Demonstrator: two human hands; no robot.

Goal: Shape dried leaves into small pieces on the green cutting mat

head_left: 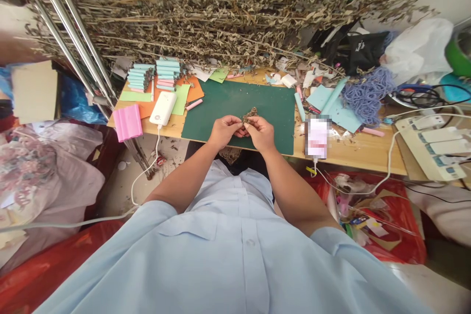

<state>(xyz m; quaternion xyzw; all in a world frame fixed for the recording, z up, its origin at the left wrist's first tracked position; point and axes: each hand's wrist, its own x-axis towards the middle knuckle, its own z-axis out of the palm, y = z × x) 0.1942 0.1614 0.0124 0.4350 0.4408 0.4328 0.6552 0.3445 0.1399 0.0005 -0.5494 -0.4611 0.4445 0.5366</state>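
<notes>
Both hands meet over the near edge of a green cutting mat (213, 103) on the wooden table. Between them is a small clump of dried leaves (251, 114), grey-brown and crumpled. My left hand (225, 131) is closed in a pinch at the clump's left side. My right hand (260, 132) pinches the clump from the right, its fingers curled around the lower part. The fingertips of the two hands almost touch, and they hide part of the leaves. A long heap of dried leafy stalks (206, 24) lies along the back of the table.
Blue and pink paper rolls (168, 69) are stacked at the back left, near a white power bank (163, 108) with a cable. To the right lie a blurred phone (318, 138), purple yarn (368, 93) and a power strip (432, 147). Metal poles (69, 29) rise at the left.
</notes>
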